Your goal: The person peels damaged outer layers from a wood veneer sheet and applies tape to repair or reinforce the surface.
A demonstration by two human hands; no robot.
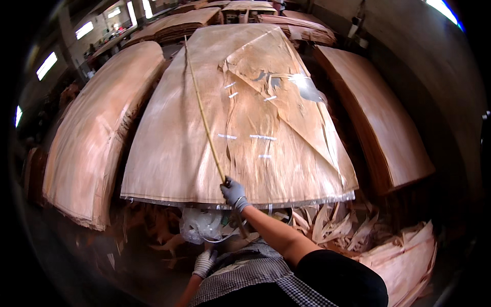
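A long, thin bamboo-like stick [201, 109] runs away from me over a large wood veneer sheet [163, 158]. In a grey glove, my right hand [234, 193] is closed round its near end, just above the sheet's front edge. Several short white tape strips [263, 137] cross seams in the veneer. Torn, overlapping pieces [266, 77] lie on its far right part, with a shiny grey patch [309, 91] showing there. My left hand [204, 263], in a white and grey glove, hangs low beside my checked apron [240, 273]; its fingers are too unclear to read.
Veneer stacks flank the middle sheet on the left [97, 123] and right [378, 117], with dark gaps between. More stacks [174, 25] stand behind. Below the front edge are a clear plastic bag [199, 225], veneer scraps [332, 227] and a bundle of sheets [404, 263].
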